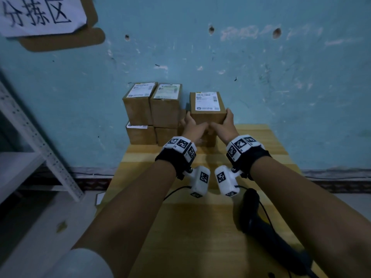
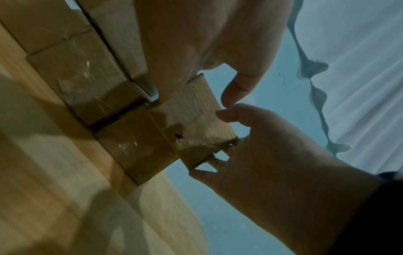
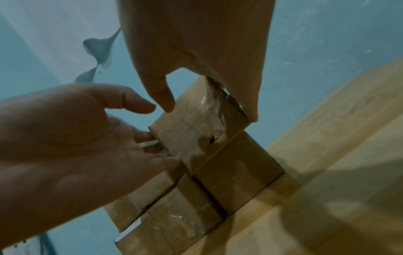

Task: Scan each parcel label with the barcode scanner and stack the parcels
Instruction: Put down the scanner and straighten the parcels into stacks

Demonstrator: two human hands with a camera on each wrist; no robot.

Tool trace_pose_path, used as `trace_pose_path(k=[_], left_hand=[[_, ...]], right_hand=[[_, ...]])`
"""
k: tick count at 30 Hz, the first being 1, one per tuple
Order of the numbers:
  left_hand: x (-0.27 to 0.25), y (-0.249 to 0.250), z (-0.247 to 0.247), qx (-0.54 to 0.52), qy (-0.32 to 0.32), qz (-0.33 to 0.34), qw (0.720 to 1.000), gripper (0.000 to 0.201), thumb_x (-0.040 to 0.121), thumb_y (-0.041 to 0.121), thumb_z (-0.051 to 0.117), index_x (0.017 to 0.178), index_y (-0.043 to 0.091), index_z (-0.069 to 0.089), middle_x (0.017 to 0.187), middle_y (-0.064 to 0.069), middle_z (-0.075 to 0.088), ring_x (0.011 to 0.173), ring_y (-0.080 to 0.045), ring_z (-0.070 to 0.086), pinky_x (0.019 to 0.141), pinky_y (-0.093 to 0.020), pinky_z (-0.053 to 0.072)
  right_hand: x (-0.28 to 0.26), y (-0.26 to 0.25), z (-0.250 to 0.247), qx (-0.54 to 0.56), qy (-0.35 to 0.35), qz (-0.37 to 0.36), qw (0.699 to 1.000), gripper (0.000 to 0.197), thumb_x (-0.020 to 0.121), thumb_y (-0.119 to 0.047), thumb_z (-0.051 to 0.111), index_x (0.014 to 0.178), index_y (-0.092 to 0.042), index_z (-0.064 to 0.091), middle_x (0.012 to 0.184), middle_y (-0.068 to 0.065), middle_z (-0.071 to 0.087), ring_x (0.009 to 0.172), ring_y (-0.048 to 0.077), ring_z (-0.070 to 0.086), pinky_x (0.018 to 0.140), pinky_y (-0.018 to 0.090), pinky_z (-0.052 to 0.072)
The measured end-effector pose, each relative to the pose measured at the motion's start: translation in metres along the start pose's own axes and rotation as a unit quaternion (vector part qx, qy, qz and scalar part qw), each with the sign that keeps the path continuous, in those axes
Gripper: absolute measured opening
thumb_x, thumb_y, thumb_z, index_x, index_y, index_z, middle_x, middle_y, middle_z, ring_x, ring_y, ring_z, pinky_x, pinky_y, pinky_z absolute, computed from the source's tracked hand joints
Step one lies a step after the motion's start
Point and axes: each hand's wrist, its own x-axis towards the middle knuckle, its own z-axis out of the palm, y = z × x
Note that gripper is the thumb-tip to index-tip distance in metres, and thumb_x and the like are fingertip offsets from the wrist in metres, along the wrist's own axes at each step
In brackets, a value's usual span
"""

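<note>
A brown parcel point(image 1: 206, 107) with a white label on top sits on a lower parcel point(image 3: 237, 181) at the right end of the stack. My left hand point(image 1: 188, 122) holds its left side and my right hand point(image 1: 227, 120) its right side. In the right wrist view, my right hand's fingers point(image 3: 253, 103) lie along the parcel point(image 3: 191, 134) and the thumb touches its front. The left wrist view shows the same parcel point(image 2: 191, 120) between both hands. The black barcode scanner point(image 1: 253, 213) lies on the table, right of my forearms, with no hand on it.
Two more columns of labelled parcels point(image 1: 152, 109) stand stacked against the blue wall, just left of the held one. The wooden table point(image 1: 200, 227) stretches towards me. A white metal shelf point(image 1: 30, 137) stands at the left. The scanner's cable point(image 1: 176, 190) runs across the table.
</note>
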Motion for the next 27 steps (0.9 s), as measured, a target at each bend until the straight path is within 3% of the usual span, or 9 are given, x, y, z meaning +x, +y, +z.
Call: trace_pose_path(k=[4,6,9,11,16,20,23,25,27], left_hand=[[0.006,0.000,-0.003,-0.038,-0.023,-0.013,0.999,0.087,0.089,0.007,0.052,0.150,0.022,-0.008,0.158,-0.007,0.007,0.141,-0.029,0.024,0.094,-0.031,0.040],[0.009,-0.001,-0.003,-0.040,-0.046,-0.017,0.998,0.092,0.089,0.003,0.051,0.148,0.022,-0.017,0.157,-0.010,0.012,0.140,-0.030,0.027,0.103,-0.035,0.039],[0.009,0.002,-0.004,0.006,-0.057,-0.010,0.998,0.094,0.087,0.001,0.050,0.146,0.016,-0.022,0.158,-0.008,-0.010,0.147,-0.028,0.002,0.118,-0.044,0.020],[0.011,0.004,-0.003,0.033,-0.050,-0.009,0.998,0.093,0.087,0.002,0.049,0.146,0.012,-0.022,0.157,-0.008,-0.018,0.146,-0.027,-0.008,0.120,-0.044,0.012],[0.019,0.000,0.000,0.078,-0.051,-0.045,0.995,0.088,0.087,0.003,0.048,0.148,0.011,-0.015,0.158,-0.011,-0.013,0.147,-0.027,-0.005,0.119,-0.039,0.009],[0.019,-0.006,-0.005,0.067,-0.052,-0.051,0.995,0.093,0.083,0.000,0.050,0.148,0.013,-0.015,0.158,-0.011,-0.011,0.146,-0.032,0.002,0.117,-0.045,0.021],[0.021,-0.009,-0.010,0.039,-0.058,-0.069,0.995,0.090,0.084,-0.004,0.048,0.149,0.013,-0.011,0.156,-0.017,0.007,0.138,-0.037,0.026,0.104,-0.043,0.042],[0.019,-0.013,-0.015,0.042,-0.076,-0.078,0.993,0.056,0.092,-0.002,0.039,0.145,0.011,0.026,0.125,-0.025,0.050,0.106,-0.035,0.056,0.071,-0.027,0.051],[0.016,-0.018,-0.028,0.036,-0.063,-0.084,0.994,0.023,0.096,0.000,0.035,0.097,0.003,0.058,0.074,-0.015,0.058,0.062,-0.022,0.055,0.054,-0.023,0.040]], right_hand=[[0.011,0.002,0.008,-0.015,-0.003,0.009,1.000,0.090,0.082,-0.004,0.059,0.150,-0.012,0.001,0.148,0.016,0.031,0.134,0.030,0.036,0.110,0.046,0.037],[0.016,0.005,0.011,-0.033,0.002,0.007,0.999,0.090,0.084,-0.006,0.058,0.150,-0.012,-0.002,0.152,0.016,0.025,0.138,0.030,0.030,0.114,0.044,0.031],[0.023,0.010,0.014,-0.052,0.015,0.012,0.998,0.090,0.087,-0.009,0.057,0.149,-0.010,-0.008,0.156,0.016,0.013,0.143,0.030,0.020,0.117,0.039,0.024],[0.025,0.011,0.016,-0.064,0.023,0.014,0.998,0.088,0.087,-0.011,0.057,0.150,-0.008,-0.005,0.155,0.017,0.012,0.142,0.031,0.021,0.116,0.040,0.025],[0.028,0.012,0.019,-0.093,0.012,0.026,0.995,0.086,0.087,-0.016,0.057,0.150,-0.007,0.000,0.154,0.018,0.015,0.140,0.034,0.023,0.115,0.042,0.027],[0.030,0.012,0.020,-0.101,0.001,0.026,0.995,0.088,0.086,-0.015,0.059,0.150,-0.010,-0.001,0.152,0.019,0.019,0.139,0.035,0.025,0.115,0.043,0.026],[0.032,0.010,0.021,-0.098,-0.001,0.025,0.995,0.086,0.082,-0.014,0.061,0.148,-0.009,0.005,0.149,0.020,0.025,0.136,0.037,0.030,0.112,0.046,0.031],[0.032,0.009,0.021,-0.090,-0.007,0.027,0.996,0.089,0.080,-0.015,0.063,0.148,-0.009,0.006,0.148,0.020,0.028,0.135,0.037,0.032,0.112,0.048,0.031],[0.033,0.011,0.020,-0.075,-0.014,0.022,0.997,0.098,0.072,-0.024,0.068,0.147,-0.009,0.007,0.148,0.019,0.030,0.134,0.036,0.033,0.110,0.050,0.033]])
